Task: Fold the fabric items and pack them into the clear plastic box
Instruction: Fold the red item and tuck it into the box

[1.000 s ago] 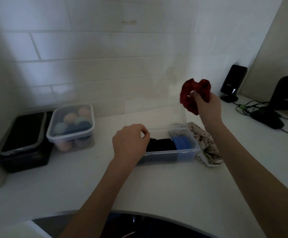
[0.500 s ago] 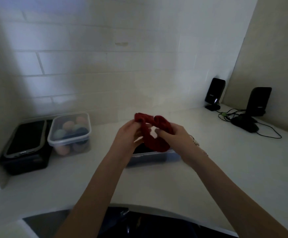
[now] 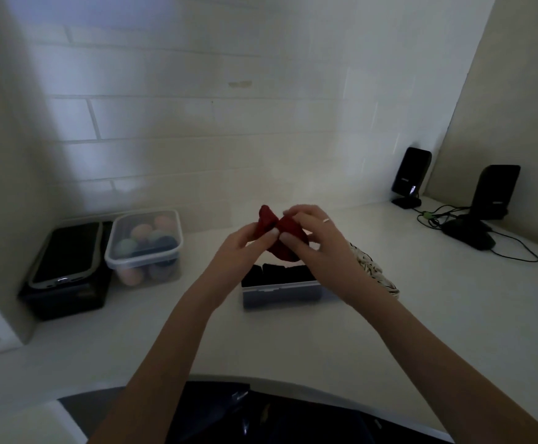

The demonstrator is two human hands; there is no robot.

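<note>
A small red fabric piece [image 3: 288, 233] is bunched in the air above the clear plastic box [image 3: 282, 291]. My left hand [image 3: 245, 251] pinches its left side and my right hand [image 3: 317, 243] pinches its right side, thumbs nearly touching. The box stands on the white counter and holds dark folded fabric [image 3: 280, 270]. A white patterned cloth [image 3: 373, 269] lies just right of the box, partly hidden behind my right forearm.
A lidded clear tub of coloured balls [image 3: 146, 245] and a black box with a phone-like device [image 3: 65, 270] sit at the left. Two black speakers [image 3: 410, 177] [image 3: 495, 190], a mouse [image 3: 467, 233] and cables occupy the back right. A tiled wall runs behind.
My right hand brought the red fabric down from the upper right to above the box. My left hand left the box rim and took hold of the fabric too.
</note>
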